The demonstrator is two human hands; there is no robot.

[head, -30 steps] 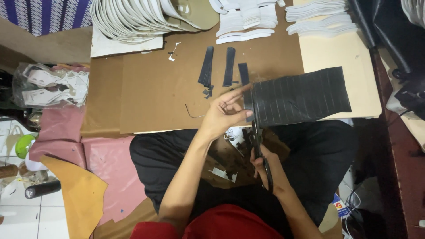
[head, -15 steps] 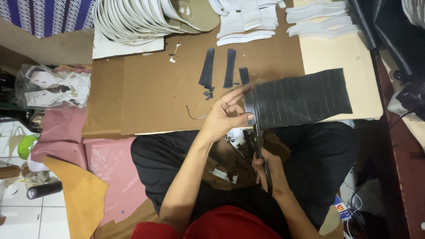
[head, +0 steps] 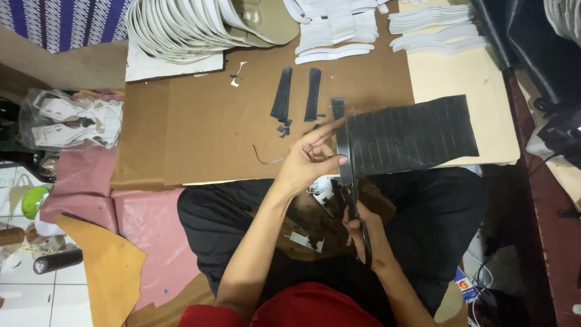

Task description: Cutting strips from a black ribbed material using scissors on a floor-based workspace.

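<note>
Landmark: brown cardboard sheet (head: 212,127) covering the tabletop; all places given rel. to it.
Left hand (head: 308,160): at the near edge of the cardboard, thumb + fingers pinching the left edge of the black scored sheet of soft leather-like material (head: 411,136), index finger stretched out.
Right hand (head: 363,233): below the near edge, over the lap, closed round the handles of dark scissors (head: 351,200); blades point up at the sheet's left edge, by a narrow strip part-cut there.
Sheet: lies across the cardboard's right end, partly over a pale cream board (head: 460,72).
Handling (my read): light, floppy, thin; sags if unsupported, so hold close beside the cut line, pinched flat. Not fragile, prob. a bit slick on its face.
Cut pieces: three black strips (head: 296,94) mid-cardboard, w/ small offcuts by them.
Far edge: fanned stack of pale sole-shaped cutouts (head: 181,27); white curved pieces (head: 333,27) further right.
Left of cardboard: clear bag of white pieces (head: 66,118), pink material (head: 78,181), tan leather piece (head: 109,266).
Room: cramped workshop, white tiled floor (head: 36,303) at lower left, striped cloth at top left.
</note>
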